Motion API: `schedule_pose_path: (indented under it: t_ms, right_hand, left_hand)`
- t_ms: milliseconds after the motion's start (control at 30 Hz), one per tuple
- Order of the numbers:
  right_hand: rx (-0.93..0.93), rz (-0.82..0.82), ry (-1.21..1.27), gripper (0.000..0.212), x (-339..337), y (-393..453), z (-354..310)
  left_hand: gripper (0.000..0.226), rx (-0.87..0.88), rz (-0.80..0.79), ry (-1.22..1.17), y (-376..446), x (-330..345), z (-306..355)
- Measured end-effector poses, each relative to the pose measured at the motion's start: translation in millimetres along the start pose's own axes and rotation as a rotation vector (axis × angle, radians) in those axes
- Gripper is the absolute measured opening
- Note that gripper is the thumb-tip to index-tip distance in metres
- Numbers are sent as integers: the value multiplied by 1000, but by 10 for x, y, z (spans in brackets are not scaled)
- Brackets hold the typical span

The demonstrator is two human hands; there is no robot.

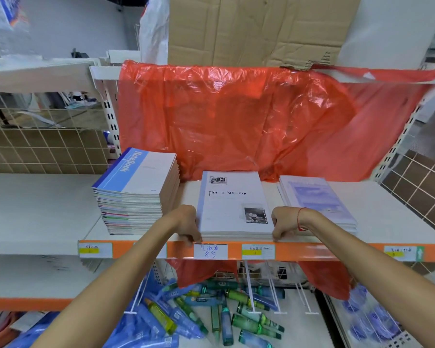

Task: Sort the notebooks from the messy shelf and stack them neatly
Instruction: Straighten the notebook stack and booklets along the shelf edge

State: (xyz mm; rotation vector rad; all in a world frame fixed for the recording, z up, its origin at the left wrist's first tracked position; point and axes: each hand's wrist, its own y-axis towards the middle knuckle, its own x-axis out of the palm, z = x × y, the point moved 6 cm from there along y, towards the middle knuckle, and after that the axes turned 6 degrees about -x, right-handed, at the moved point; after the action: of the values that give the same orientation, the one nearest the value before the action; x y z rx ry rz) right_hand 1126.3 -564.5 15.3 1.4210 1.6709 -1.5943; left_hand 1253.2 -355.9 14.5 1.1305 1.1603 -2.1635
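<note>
While both hands, left [186, 228] and right [284, 226], pinch the middle notebook stack's [234, 204] near corners, uneven pressure could skew it off the shelf [387, 222].

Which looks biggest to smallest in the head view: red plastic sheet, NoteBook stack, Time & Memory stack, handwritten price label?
1. red plastic sheet
2. NoteBook stack
3. Time & Memory stack, close to the NoteBook stack in footprint but clearly thinner
4. handwritten price label

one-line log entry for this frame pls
phase: squaring middle notebook stack | left hand: grips its left edge | right hand: grips its right edge | tall stack left | low stack right
</note>
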Motion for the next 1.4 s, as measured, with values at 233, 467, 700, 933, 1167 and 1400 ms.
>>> schedule_pose_path:
  t_ms: [233, 467, 700, 933, 1167, 1400]
  right_hand:
    - [-30, 19, 53, 37, 41, 9, 65]
    - [-36, 107, 96, 33, 94, -20, 105]
    - [-25, 139, 77, 37, 84, -30, 96]
    - [-5, 133, 72, 26, 114, -10, 122]
    - [19, 153, 26, 15, 107, -1, 106]
    - [50, 215, -22, 44, 94, 1, 109]
  left_hand:
    - [20, 36, 51, -62, -23, -13, -56]
    - [14, 40, 42, -71, -4, 14, -73]
    - [11, 41, 18, -62, 41, 11, -64]
    - [16, 40, 1, -94, 43, 5, -90]
    - [12, 52, 1, -95, 54, -1, -83]
    - [17, 56, -3, -89, 31, -3, -58]
